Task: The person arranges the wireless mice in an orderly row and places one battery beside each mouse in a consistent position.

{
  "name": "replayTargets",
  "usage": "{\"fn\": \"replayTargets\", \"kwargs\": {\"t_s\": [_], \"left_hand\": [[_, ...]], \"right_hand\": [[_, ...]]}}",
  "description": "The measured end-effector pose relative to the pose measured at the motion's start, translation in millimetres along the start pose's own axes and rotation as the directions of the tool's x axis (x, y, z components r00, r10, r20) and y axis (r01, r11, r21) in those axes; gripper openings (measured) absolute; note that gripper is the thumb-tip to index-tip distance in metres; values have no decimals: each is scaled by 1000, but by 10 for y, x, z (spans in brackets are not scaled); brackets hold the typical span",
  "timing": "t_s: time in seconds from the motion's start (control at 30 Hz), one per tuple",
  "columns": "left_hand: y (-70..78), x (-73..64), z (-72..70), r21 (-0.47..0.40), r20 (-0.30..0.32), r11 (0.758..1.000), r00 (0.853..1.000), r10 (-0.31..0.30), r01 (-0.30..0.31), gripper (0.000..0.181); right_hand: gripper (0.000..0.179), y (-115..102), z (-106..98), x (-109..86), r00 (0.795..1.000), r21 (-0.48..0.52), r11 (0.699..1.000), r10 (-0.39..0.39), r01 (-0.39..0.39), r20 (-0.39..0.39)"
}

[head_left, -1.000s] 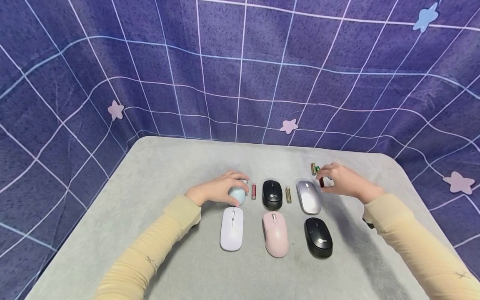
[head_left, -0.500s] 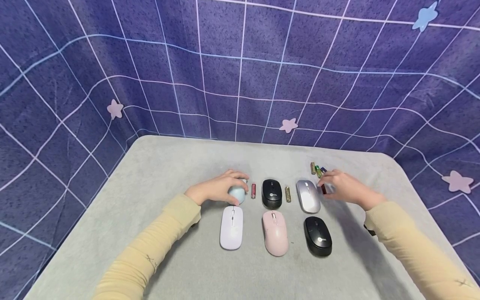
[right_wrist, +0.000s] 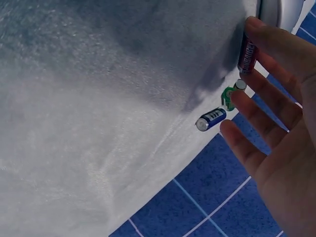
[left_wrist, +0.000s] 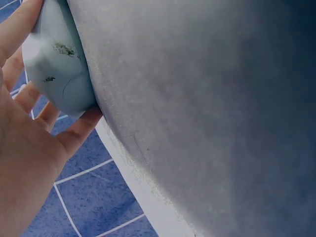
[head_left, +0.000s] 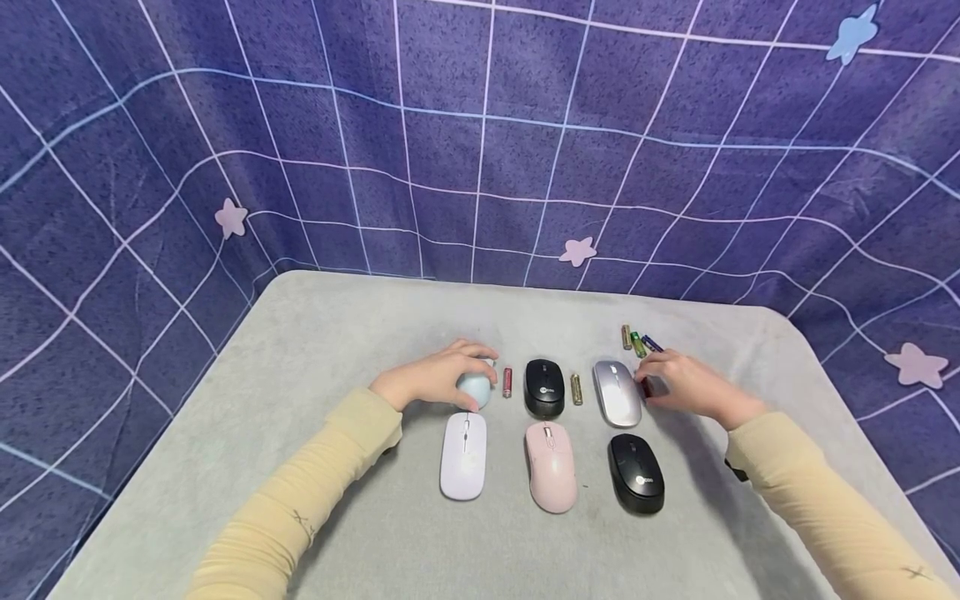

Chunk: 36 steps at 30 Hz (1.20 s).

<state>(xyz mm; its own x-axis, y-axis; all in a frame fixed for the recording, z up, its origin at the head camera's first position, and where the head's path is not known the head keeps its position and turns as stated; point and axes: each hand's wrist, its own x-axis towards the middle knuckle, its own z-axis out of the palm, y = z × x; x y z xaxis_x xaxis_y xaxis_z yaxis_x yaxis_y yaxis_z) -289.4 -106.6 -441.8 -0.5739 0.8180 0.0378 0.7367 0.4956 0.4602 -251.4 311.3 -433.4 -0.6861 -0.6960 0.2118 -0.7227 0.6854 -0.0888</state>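
My left hand (head_left: 433, 380) grips a light blue computer mouse (head_left: 476, 390), thumb at its near end and fingers over the far end. In the left wrist view that mouse (left_wrist: 61, 59) shows dark scuffs on its side. Over on the right, my right hand (head_left: 686, 385) pinches a dark red battery (right_wrist: 248, 57) lengthwise between thumb and a finger, the other fingers spread. This battery lies right beside a silver mouse (head_left: 618, 394). Beyond the right hand are a gold battery (head_left: 626, 337), a green battery (head_left: 637, 344) and a dark blue battery (head_left: 652, 342).
Between the hands stand a red battery (head_left: 507, 382), a black mouse (head_left: 544, 388) and another gold battery (head_left: 576, 389). Nearer are a white mouse (head_left: 463, 457), a pink mouse (head_left: 552, 468) and a second black mouse (head_left: 637, 473). A blue gridded curtain (head_left: 442, 150) hangs behind the grey table (head_left: 360, 308).
My right hand has drawn the dark red battery a little nearer to me, alongside the silver mouse. The green and dark blue batteries now show more. My left hand has stayed put.
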Motion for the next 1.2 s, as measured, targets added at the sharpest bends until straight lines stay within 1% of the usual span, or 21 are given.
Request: {"fn": "replayTargets", "kwargs": {"t_s": [0.2,0.3,0.33,0.4,0.47,0.53,0.57,0.6,0.8,1.0,1.2], "left_hand": [[17,1,-5,-13,6,1000,1000,-15,15,44],[23,-10,-7,-22,-8,1000,1000,1,-1,43],[-9,-4,12,-15,-17,1000,1000,17,-17,43],[-16,-14,15,-13,-33,999,999,38,-38,41],[-17,-19,15,-15,-38,999,998,44,-45,42],[-15,-15,14,-13,-32,999,999,37,-38,42],[23,-23,-5,-21,-26,999,999,24,-24,42],[27,-18,-5,-17,-20,1000,1000,16,-16,43],[20,-2,-5,-2,4,1000,1000,-18,18,44],[5,-2,-2,-3,9,1000,1000,-26,26,44],[17,-10,-13,-13,13,1000,1000,-24,24,44]], "right_hand": [[33,24,40,-4,999,19,1000,-14,15,-34],[35,34,48,-8,999,24,999,-21,22,-42],[35,37,50,-11,999,25,999,-23,24,-44],[35,44,55,-15,999,25,999,-26,28,-46],[35,44,55,-17,999,28,999,-25,26,-43],[35,43,54,-18,999,31,999,-20,21,-35],[35,42,52,-18,999,34,999,-16,17,-30],[34,40,51,-18,1000,36,999,-10,11,-24],[34,30,44,-11,1000,44,999,1,0,-13],[36,23,27,-7,1000,43,999,-9,10,-27],[37,19,-5,-7,999,45,998,30,-31,18]]}}
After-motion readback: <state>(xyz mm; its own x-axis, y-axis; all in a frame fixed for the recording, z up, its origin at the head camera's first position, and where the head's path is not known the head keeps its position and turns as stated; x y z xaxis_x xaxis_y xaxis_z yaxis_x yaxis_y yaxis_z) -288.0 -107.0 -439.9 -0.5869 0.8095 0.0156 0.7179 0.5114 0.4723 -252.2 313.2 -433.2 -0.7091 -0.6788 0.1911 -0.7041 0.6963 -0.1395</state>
